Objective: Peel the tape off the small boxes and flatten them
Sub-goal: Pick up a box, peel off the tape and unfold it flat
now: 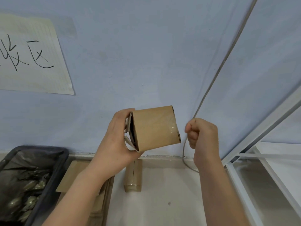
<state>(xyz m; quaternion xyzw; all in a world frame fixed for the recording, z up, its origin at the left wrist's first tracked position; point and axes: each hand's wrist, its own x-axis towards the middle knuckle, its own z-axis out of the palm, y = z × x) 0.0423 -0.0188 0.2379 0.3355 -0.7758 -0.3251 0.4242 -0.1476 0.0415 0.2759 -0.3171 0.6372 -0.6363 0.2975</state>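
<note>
**Box up in one hand, other hand balled up beside it**

Pale blue wall [146, 54] fills most of the view, and the small cardboard box [156, 128] is held up in front of it, so I'll place everything off that box.

The left hand [117, 139] grips the box at its left end, thumb on top by the upper corner, palm wrapped under the lower left corner. That end is open, with loose flaps [128, 128] sticking out against the palm. Clear tape [172, 128] shines across the front face toward the box's right edge. The right hand [202, 136] sits just right of the box, not touching it, fingers curled into a fist with the thumb pressed on the forefinger. Can't tell if there's a scrap of tape pinched in there.

Directly below the box, on the floor against the wall, lies a second taped box [132, 175]. Lower left of that, flattened cardboard [71, 173] is stacked, and further left is a dark bin [53, 173] lined with a bag. A handwritten paper sign [32, 59] hangs upper left. A grey cable [228, 54] runs down the wall right of the box, behind the right hand. White shelf frame [260, 139] on the far right.
</note>
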